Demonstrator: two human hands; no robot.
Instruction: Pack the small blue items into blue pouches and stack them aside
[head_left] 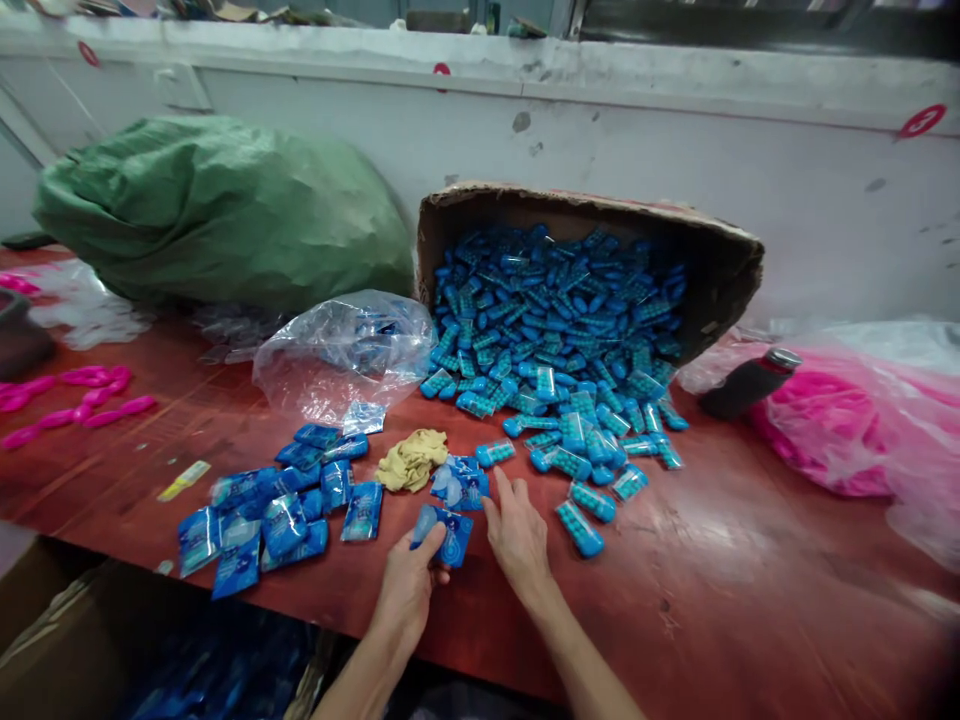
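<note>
My left hand (411,585) is closed on a small blue printed packet (454,540), with the thumb lying over its face. My right hand (519,535) hovers just right of it, fingers apart and nothing visible in them. Beyond its fingertips lie a few flat blue packets (460,484) and a single small blue capped container (495,453) with turquoise contents. A crumpled yellowish cloth (412,460) sits left of these. Further left, several filled blue packets (283,525) form a loose heap on the red table (720,590).
A tipped cardboard box (724,270) spills many blue containers (555,320). Behind are a clear plastic bag (300,370) and a large green sack (225,215). To the right stand a dark bottle (750,385) and a bag of pink items (832,430). Below the front edge, an open carton (67,640) holds blue packets.
</note>
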